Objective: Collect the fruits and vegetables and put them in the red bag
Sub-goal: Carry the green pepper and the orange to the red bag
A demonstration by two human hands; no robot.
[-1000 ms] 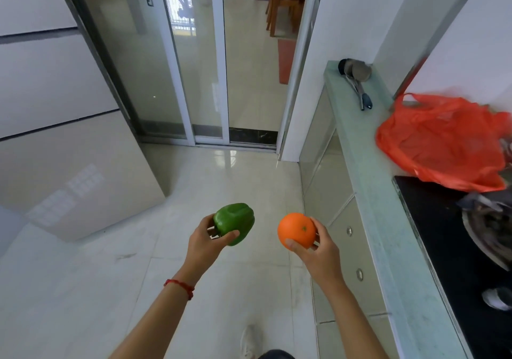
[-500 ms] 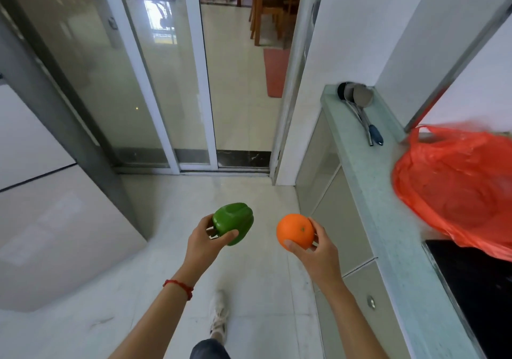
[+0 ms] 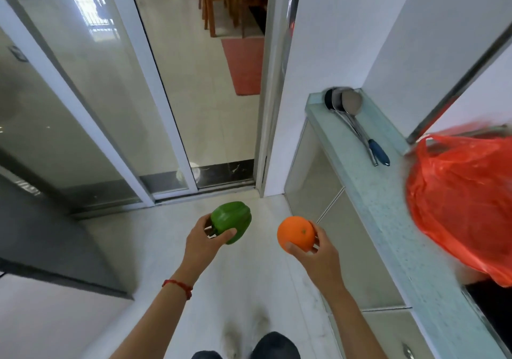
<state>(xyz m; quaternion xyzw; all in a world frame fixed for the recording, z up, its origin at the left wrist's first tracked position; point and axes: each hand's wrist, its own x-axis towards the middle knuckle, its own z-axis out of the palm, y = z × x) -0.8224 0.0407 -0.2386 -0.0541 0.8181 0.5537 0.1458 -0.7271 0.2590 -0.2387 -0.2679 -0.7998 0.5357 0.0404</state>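
Note:
My left hand (image 3: 201, 243) is closed around a green bell pepper (image 3: 232, 220), held out in front of me above the floor. My right hand (image 3: 318, 252) grips an orange (image 3: 296, 233) at about the same height, a little to the right. The red plastic bag (image 3: 460, 200) lies crumpled on the pale countertop (image 3: 388, 220) at the right edge of the view, up and right of the orange and apart from both hands. Its right part is cut off by the frame.
Metal ladles with a blue handle (image 3: 357, 125) lie at the counter's far end. Cabinet doors (image 3: 357, 250) run below the counter. Sliding glass doors (image 3: 155, 103) stand ahead, open to a room with a red mat (image 3: 245, 66). A black hob (image 3: 496, 311) sits at the counter's near right.
I have walked forward along the counter: the doors, ladles and red bag have come closer and the bag slid toward the right edge. Both hands keep the pepper and the orange in the same hold.

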